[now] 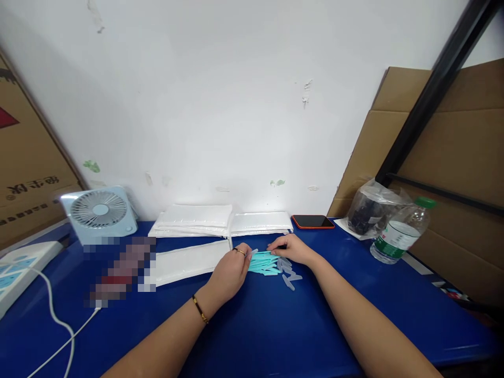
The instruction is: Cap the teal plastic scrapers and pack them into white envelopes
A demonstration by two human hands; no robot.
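Note:
A small pile of teal flat sticks (pixel 263 262) lies on the blue table (pixel 275 325), with several pale translucent caps (pixel 289 273) beside it on the right. My left hand (pixel 230 273) rests at the pile's left edge, fingers curled, pinching a pale cap at the fingertips. My right hand (pixel 290 248) sits at the pile's far right side, fingers bent down onto the sticks. A flat white pouch (pixel 189 262) lies just left of my left hand.
Stacks of white pouches (pixel 197 218) line the wall. A small fan (pixel 100 212), a phone (pixel 313 221), a plastic bottle (pixel 399 233) and a bag of dark items (pixel 368 210) stand around. A power strip (pixel 18 270) with a white cable sits at the left.

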